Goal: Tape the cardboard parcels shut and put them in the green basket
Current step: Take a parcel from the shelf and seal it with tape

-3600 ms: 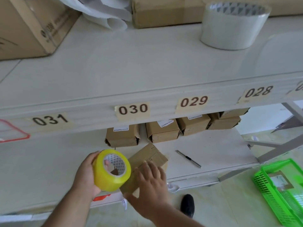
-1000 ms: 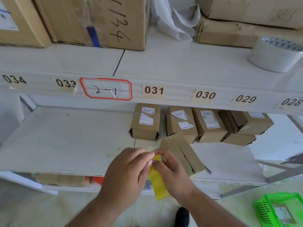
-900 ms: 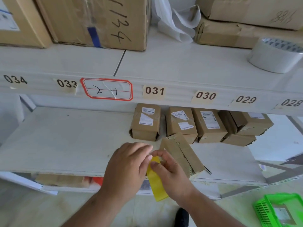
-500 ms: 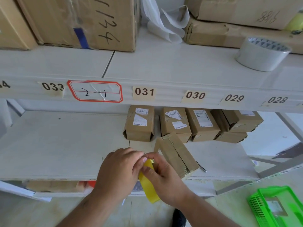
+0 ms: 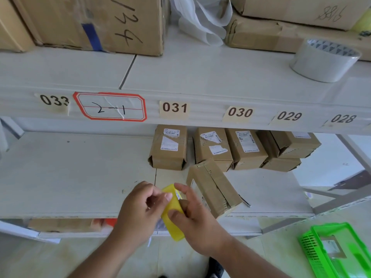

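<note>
Yellow tape roll point(image 5: 173, 212), seen edge-on at the lower centre of the frame, is held between both hands in front of the lower shelf point(image 5: 76, 177). The left hand point(image 5: 138, 213) is curled against the roll's left face, its thumb and forefinger pinching at the roll's upper edge. The right hand point(image 5: 197, 219) grips the roll from the right, thumb pressed on the near face and fingers point(image 5: 183, 190) curled over the top. Whether a free tape end is caught between the fingertips cannot be told.

Just right of the hands, a cardboard parcel point(image 5: 213, 187) is seen lying askew at the front edge of the lower shelf, its long seam facing up. A slim dark tool point(image 5: 245, 202) is partly visible beside the parcel's right corner. At the lower right of the frame, the green basket point(image 5: 313, 249) is seen on the floor, well apart from the shelf, with a flat item lying inside. A dark shoe point(image 5: 216, 267) is shown at the bottom edge.

Further back on the lower shelf, a row of labelled parcels point(image 5: 212, 147) is set near the centre of the frame, the rightmost ones stacked. Number tags 033 to 028 and a red-bordered label point(image 5: 110, 107) are fixed along the upper shelf edge point(image 5: 200, 115). On the upper shelf, a grey tape roll point(image 5: 323, 61) is placed at the upper right, with large cartons point(image 5: 96, 23) and crumpled white wrapping point(image 5: 200, 19) behind.
</note>
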The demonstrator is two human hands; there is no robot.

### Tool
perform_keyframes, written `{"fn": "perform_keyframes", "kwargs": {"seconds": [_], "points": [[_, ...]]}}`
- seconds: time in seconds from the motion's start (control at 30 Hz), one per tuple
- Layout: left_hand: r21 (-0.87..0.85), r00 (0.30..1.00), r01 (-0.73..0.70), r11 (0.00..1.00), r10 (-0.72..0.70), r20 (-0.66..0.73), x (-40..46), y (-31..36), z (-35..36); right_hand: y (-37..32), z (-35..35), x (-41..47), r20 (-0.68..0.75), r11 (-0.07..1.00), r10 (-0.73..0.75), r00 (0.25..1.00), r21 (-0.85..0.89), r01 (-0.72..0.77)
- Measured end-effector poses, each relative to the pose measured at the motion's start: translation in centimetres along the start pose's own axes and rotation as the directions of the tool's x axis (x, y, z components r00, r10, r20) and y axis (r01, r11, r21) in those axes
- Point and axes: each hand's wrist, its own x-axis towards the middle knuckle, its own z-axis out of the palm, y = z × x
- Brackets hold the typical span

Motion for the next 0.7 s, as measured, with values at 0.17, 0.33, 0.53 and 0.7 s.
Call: {"fn": "perform_keyframes", "kwargs": {"seconds": [0.17, 0.33, 0.53, 0.7], "points": [[-0.437, 0.797, 0.604, 0.667, -0.521, 0.307, -0.4, 0.0, 0.5, 0.7, 0.4, 0.6, 0.029, 0.995, 0.035, 0.999, 0.088, -0.038], [-0.509, 0.629, 0.756, 0.411, -0.669, 0.396, -1.0, -0.8, 3.3, 1.3, 1.4, 2.8, -0.217, 0.971, 0.234, 0.948, 0.095, -0.218], [-0.302, 0.693, 0.704, 0.643, -0.715, 0.092, 2.1, -5.7, 4.3, 3.2, 0.7, 6.5, -0.381, 0.855, 0.271, 0.884, -0.327, -0.403], [0.461, 0.868, 0.484, 0.744, -0.475, -0.147, 7.3, -13.2, 3.0, 5.9, -8.2, 4.5, -0.600, 0.537, 0.130, 0.790, -0.627, -0.565]]}}
